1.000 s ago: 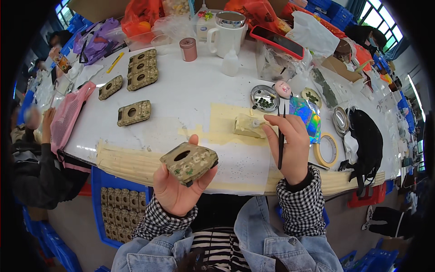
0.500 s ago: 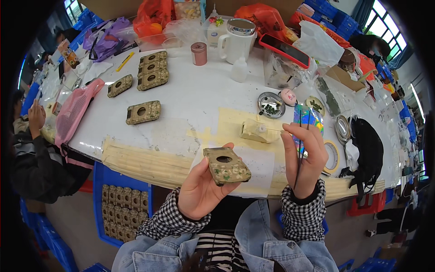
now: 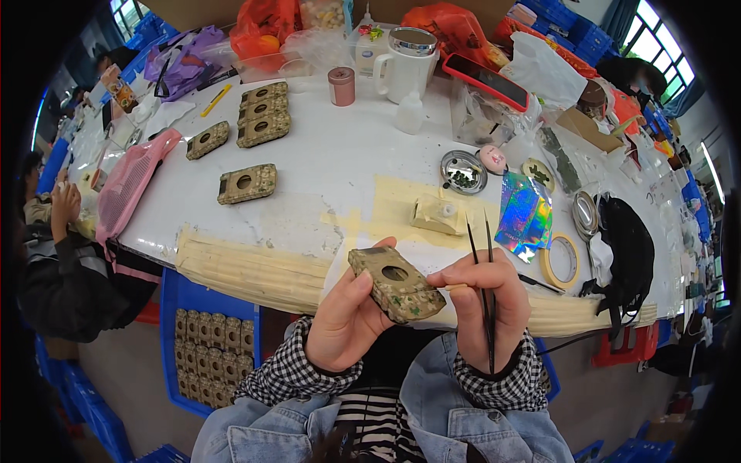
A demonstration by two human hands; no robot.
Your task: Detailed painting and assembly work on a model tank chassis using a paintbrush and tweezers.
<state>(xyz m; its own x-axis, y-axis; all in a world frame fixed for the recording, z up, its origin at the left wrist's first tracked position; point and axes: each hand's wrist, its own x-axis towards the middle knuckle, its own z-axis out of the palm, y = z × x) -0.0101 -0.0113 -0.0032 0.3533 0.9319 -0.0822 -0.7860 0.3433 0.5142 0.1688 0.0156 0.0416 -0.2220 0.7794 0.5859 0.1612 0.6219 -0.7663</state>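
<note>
My left hand [image 3: 340, 318] is closed around a camouflage model tank hull [image 3: 407, 296] with a round hole in its top, tilted toward me. Black tweezers [image 3: 489, 309] rest in my right hand [image 3: 494, 301], tips pointing up. Between that hand's thumb and fingertips is also a thin pale stick [image 3: 457, 287], its end close to the hull's right edge; whether it touches, I cannot tell. Beyond my hands lies a block wrapped in masking tape [image 3: 429, 217] with a small whitish knob on top. A round metal dish [image 3: 463, 171] holds tiny dark green bits.
Further camouflage hulls stand at the left [image 3: 247, 184] and back left [image 3: 264, 116]. A blue tray [image 3: 166, 347] of hulls sits below the table edge. To the right are holographic bags [image 3: 525, 212], a tape roll [image 3: 573, 262] and a black bag [image 3: 627, 247]. A white mug [image 3: 405, 73] stands behind.
My right hand has come down and left, from beside the taped block to the hull's edge, with tweezers and stick. My left hand has tilted the hull slightly.
</note>
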